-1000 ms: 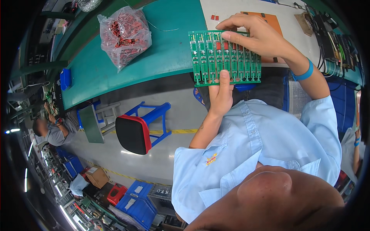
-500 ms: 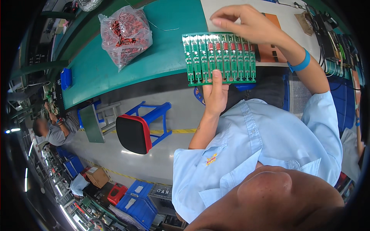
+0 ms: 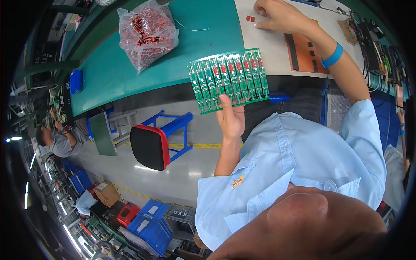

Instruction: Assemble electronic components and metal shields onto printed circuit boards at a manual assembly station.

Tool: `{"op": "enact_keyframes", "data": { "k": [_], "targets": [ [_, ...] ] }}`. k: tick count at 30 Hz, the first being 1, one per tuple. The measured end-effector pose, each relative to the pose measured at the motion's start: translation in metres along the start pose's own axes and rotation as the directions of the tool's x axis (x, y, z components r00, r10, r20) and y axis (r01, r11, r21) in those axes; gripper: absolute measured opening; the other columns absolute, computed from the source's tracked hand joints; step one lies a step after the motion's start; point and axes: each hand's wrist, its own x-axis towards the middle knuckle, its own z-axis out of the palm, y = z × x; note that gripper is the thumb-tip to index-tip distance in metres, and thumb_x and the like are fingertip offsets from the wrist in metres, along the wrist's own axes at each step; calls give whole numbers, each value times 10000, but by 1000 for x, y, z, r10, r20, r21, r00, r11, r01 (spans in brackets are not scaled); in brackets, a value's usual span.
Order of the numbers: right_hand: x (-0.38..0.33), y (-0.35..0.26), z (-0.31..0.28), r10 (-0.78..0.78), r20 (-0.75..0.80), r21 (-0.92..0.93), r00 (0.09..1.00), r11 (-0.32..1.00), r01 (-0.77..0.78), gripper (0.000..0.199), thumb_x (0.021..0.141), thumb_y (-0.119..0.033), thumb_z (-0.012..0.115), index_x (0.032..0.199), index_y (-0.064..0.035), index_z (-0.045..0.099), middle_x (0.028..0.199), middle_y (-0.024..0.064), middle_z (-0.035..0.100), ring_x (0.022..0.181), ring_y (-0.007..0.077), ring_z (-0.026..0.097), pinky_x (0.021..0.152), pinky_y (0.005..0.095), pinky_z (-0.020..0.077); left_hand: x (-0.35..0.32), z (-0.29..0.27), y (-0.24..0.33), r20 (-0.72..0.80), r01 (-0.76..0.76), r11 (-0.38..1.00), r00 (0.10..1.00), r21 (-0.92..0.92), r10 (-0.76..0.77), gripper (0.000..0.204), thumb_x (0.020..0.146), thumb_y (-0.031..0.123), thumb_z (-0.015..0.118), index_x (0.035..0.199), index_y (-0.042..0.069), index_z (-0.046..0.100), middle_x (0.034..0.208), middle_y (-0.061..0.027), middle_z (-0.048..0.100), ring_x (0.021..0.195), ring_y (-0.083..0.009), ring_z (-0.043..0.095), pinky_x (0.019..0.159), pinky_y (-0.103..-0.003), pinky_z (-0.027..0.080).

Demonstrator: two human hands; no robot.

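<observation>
My left hand (image 3: 232, 122) grips the lower edge of a green circuit board panel (image 3: 229, 82), thumb on the front face. The panel is tilted, held just off the table's front edge. It is made of several narrow strips side by side; small red parts sit on most of them, while the leftmost strips show none. My right hand (image 3: 281, 16), wearing a blue wristband (image 3: 333, 55), reaches over the white work surface with thumb and fingers apart. Close to its fingertips lie two small red parts (image 3: 250, 18) and a tiny white bit.
A clear plastic bag of red wired parts (image 3: 148, 37) rests on the green mat (image 3: 203, 43). An orange sheet with black pieces (image 3: 308, 54) lies right of the panel. Tools and cables (image 3: 375, 52) line the far right. A blue stool with a black seat (image 3: 149, 147) stands on the floor.
My right hand has left the panel's top edge and moved up onto the white surface, by the red parts. My left hand has brought the panel down and left, tilting it.
</observation>
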Motion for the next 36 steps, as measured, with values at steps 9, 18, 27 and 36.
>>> {"op": "enact_keyframes", "data": {
  "k": [9,18,27,36],
  "targets": [
    [4,9,9,82,139,147,987,984,-103,259,855,-178,696,982,47,715,906,185,741,801,359,690,735,410,551,11,4,-3,65,14,998,998,-58,-10,466,1144,290,330,1591,162,306,1496,-89,552,1254,-222,634,980,-392,563],
    [5,36,32,56,12,225,998,973,-57,247,857,-178,697,951,50,715,861,167,739,755,349,683,715,397,552,14,7,-2,82,58,992,995,-109,-49,476,1140,297,332,1599,176,296,1536,-65,519,1316,-217,597,1057,-412,537],
    [3,38,25,96,122,277,988,952,-127,187,830,-127,727,879,51,699,868,162,742,748,310,677,707,375,551,15,13,2,84,85,989,994,-121,-75,488,1138,318,325,1608,194,284,1546,-42,513,1332,-217,586,1072,-412,531],
    [-40,1,-31,167,0,480,986,865,-147,149,809,-58,753,881,64,709,828,115,751,694,202,670,659,300,538,18,19,3,99,104,992,990,-68,-97,493,1139,319,319,1614,194,272,1542,-55,515,1327,-219,590,1069,-416,534]
  ]
}}
